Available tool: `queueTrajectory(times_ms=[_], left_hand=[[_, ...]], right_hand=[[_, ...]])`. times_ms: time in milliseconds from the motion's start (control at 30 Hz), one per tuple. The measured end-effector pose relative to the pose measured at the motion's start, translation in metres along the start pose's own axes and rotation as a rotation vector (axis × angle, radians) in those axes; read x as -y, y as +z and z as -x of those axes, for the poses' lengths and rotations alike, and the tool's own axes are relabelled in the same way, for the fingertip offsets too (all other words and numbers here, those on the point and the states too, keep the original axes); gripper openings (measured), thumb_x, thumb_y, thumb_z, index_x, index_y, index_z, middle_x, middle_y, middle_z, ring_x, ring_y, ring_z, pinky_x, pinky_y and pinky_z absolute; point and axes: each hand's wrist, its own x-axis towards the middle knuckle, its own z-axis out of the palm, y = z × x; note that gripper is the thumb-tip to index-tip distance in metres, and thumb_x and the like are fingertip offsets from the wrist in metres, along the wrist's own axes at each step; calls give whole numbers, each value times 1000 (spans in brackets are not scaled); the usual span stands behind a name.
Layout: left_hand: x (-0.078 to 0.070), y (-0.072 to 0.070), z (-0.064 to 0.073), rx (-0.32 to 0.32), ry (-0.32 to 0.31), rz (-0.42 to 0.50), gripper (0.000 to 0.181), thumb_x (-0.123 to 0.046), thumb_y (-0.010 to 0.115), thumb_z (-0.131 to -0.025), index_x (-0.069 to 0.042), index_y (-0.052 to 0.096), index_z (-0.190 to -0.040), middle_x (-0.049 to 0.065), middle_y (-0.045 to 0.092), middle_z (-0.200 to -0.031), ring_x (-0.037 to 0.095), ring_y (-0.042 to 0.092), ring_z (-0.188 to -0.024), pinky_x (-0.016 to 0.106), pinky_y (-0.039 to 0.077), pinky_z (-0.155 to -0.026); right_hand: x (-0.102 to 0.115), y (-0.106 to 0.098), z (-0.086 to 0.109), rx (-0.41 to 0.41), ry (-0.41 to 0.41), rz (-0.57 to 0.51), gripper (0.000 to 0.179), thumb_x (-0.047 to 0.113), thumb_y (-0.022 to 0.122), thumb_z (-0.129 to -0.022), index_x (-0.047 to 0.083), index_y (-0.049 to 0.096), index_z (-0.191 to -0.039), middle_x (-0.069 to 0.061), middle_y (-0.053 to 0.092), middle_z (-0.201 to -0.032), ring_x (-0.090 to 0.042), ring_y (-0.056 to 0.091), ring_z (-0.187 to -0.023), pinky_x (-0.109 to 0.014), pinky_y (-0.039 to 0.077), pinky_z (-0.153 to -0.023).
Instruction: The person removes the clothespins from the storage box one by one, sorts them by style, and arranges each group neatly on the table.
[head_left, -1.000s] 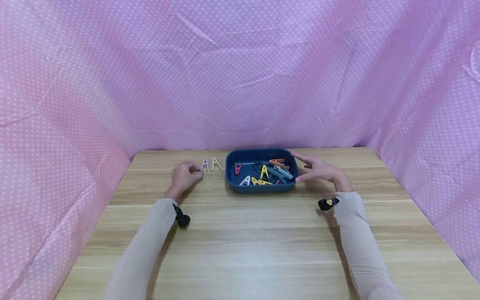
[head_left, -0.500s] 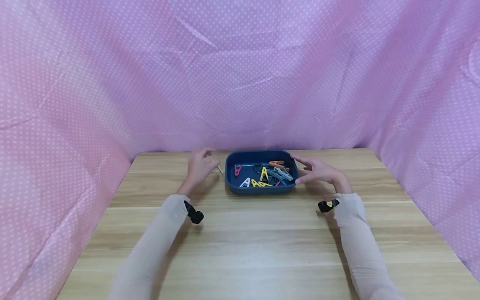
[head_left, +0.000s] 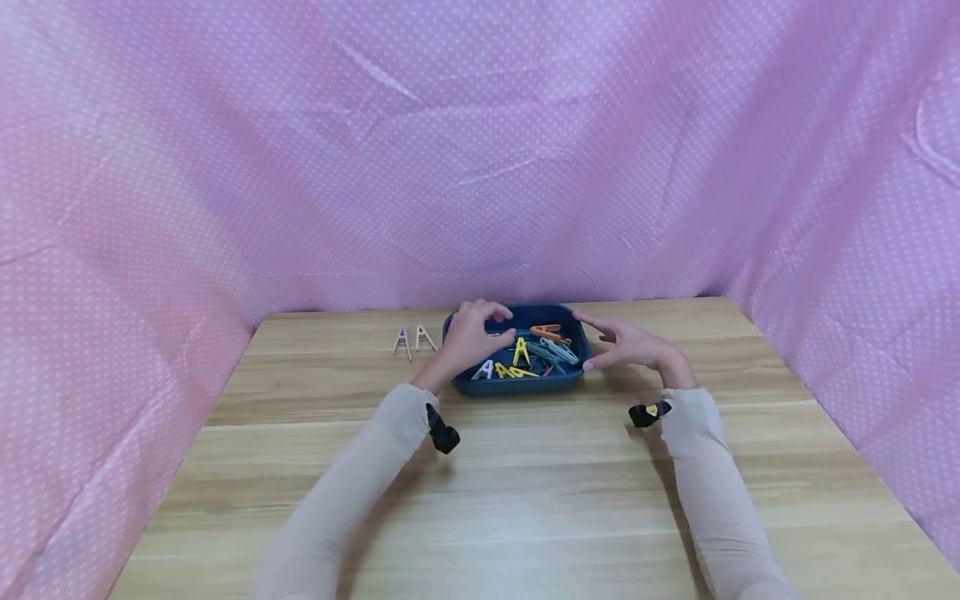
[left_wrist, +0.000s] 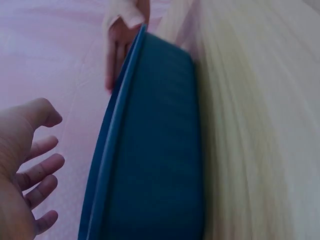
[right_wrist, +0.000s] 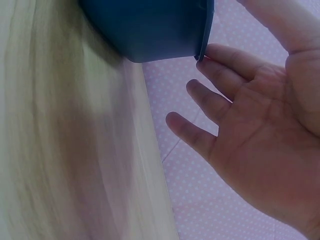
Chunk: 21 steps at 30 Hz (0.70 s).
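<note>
My left hand [head_left: 469, 337] hovers over the left part of a dark blue plastic bin [head_left: 517, 386], its thumb and fingers apart and holding nothing. In the left wrist view the same hand [left_wrist: 25, 170] has loosely bent fingers above the bin's rim. Inside the bin lie several clothespins, among them a yellow clothespin [head_left: 521, 352], a white clothespin [head_left: 483, 370], an orange clothespin [head_left: 546, 332] and a light blue clothespin [head_left: 560, 352]. My right hand [head_left: 636, 345] rests its spread fingers and thumb against the bin's right end; in the right wrist view, fingertips [right_wrist: 202, 65] meet the rim.
Left of the bin, a lilac clothespin [head_left: 402, 342] and a cream clothespin [head_left: 424, 337] stand side by side on the wooden table [head_left: 517, 475]. A pink dotted curtain [head_left: 480, 167] hangs behind the table's back edge and along both sides.
My left hand has left the lilac clothespin and moved right, past the cream one, to above the bin. It now covers the red clothespin. The right hand stays at the bin's end.
</note>
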Motion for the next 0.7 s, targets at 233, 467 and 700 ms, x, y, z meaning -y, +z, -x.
queueTrajectory(times_ms=[233,467,700], left_hand=[[-12,28,-10,93,22,-10,29,-25,74,-93,-10,73,-118,10,69,-116,28,56,-111,50,39,-103],[-21,49,-19,167,77,-74,24,-23,76,-92,-12,77,-114,5,70,-115,26,55,-111,50,38,-105],[-28,62,-24,231,90,-170,23,-29,76,-92,-19,78,-113,1,71,-116,22,53,-105,48,40,-103]], right_hand=[[0,0,-2,6,-4,5,99,25,84,-85,16,24,-163,-11,15,-172,-43,14,-156,-67,17,-120],[0,0,-2,14,-19,1,98,23,83,-86,14,23,-163,-10,14,-172,-43,14,-156,-67,17,-120],[-2,-1,0,13,-20,12,98,24,83,-86,15,23,-163,-10,14,-172,-42,13,-156,-68,18,-119]])
